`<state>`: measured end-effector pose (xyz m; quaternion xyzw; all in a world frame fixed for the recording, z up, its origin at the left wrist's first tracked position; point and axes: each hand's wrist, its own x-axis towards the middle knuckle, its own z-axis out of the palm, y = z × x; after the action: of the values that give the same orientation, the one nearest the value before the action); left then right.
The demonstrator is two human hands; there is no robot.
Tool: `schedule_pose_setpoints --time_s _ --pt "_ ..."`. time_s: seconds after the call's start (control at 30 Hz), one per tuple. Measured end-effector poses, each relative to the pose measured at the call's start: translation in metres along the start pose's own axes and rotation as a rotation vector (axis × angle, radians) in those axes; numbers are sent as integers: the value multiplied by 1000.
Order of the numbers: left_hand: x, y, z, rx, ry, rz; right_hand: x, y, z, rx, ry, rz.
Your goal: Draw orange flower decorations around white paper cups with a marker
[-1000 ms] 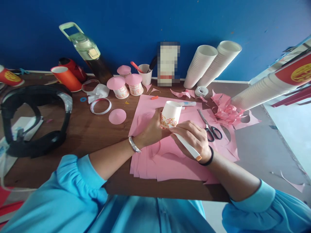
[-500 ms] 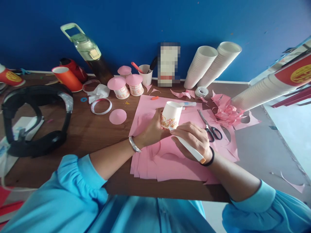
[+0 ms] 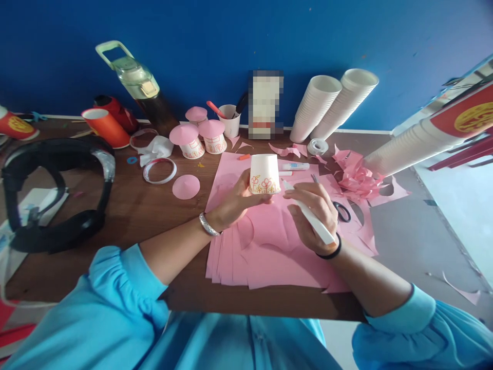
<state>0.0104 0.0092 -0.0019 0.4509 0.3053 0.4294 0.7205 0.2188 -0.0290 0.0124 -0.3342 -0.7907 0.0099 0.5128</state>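
My left hand (image 3: 241, 198) grips a white paper cup (image 3: 264, 167), held upside down with its wide rim low. Red flowers and yellow-green grass are drawn in a band near that rim. In my right hand (image 3: 314, 213) is a white marker (image 3: 314, 221), its tip pointing at the cup but a little apart from it. Beneath both hands lie pink paper sheets (image 3: 269, 267) with round pieces cut out. Scissors (image 3: 342, 211) rest beside my right hand, partly hidden by it. A glue stick (image 3: 296, 166) and an orange marker cap (image 3: 244, 156) lie behind the cup.
Several small cups with pink cone roofs (image 3: 184, 134) stand back left, near a loose pink cone (image 3: 186, 187) and a tape roll (image 3: 159, 171). A bottle (image 3: 138, 85), stacked paper cups (image 3: 318, 108) and pink scraps (image 3: 358, 172) line the back. A black headset (image 3: 57, 195) lies left.
The marker tip has drawn away from the cup as my right hand moved slightly right. My left hand has turned the cup more upright and shifted it left, showing the flower drawings.
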Motion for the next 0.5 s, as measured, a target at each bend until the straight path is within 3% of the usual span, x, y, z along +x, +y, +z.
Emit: schedule_pose_setpoints --time_s 0.13,0.23,0.5 --pt "2 -1 -4 -140 -48 10 -4 4 4 69 67 148" --pt "3 0 -7 -200 -88 -10 -4 4 5 88 47 223" --pt "2 6 -5 -187 -150 -49 1 0 6 30 -41 133"
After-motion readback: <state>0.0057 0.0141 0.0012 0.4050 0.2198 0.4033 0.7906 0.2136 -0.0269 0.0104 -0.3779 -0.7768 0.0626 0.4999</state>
